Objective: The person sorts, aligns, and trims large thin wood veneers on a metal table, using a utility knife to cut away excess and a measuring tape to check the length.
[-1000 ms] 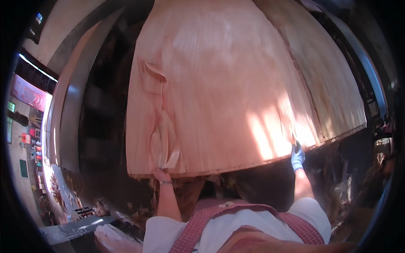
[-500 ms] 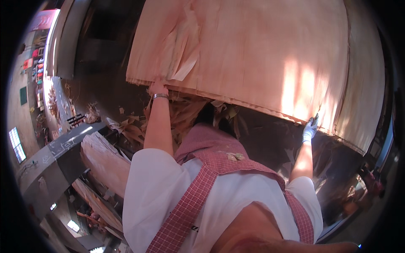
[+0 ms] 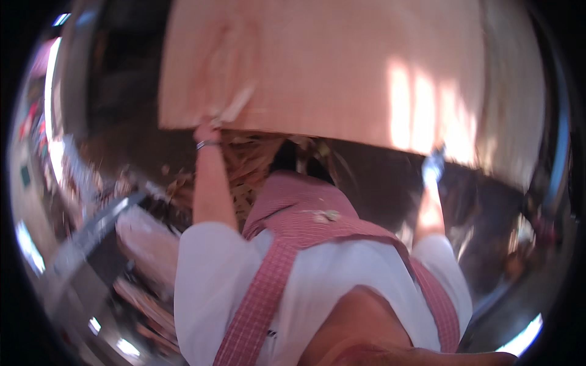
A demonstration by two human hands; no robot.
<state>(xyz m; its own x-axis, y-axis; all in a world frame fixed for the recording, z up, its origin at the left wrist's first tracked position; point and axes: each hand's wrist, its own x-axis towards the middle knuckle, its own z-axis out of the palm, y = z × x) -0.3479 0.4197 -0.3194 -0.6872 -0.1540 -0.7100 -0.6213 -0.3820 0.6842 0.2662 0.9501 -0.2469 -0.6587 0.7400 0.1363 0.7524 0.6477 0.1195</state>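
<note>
Two hands, left hand [image 3: 206, 131] and gloved right hand [image 3: 432, 166], each grip one veneer sheet's [image 3: 329, 73] near edge.

Motion blur softens the whole frame. Bright sun patches glare on the wooden sheet [image 3: 342, 73] at upper right; the lower left lies dim, and fisheye bending warps the dark rim.

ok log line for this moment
left hand: grips sheet edge | right hand: gloved, on sheet edge | sheet: held up, sunlit | view: blurred

A blurred pink rectangular sign [image 3: 41, 68] glows at the far left edge, with small red and green signs [image 3: 25, 174] smeared below it.
</note>
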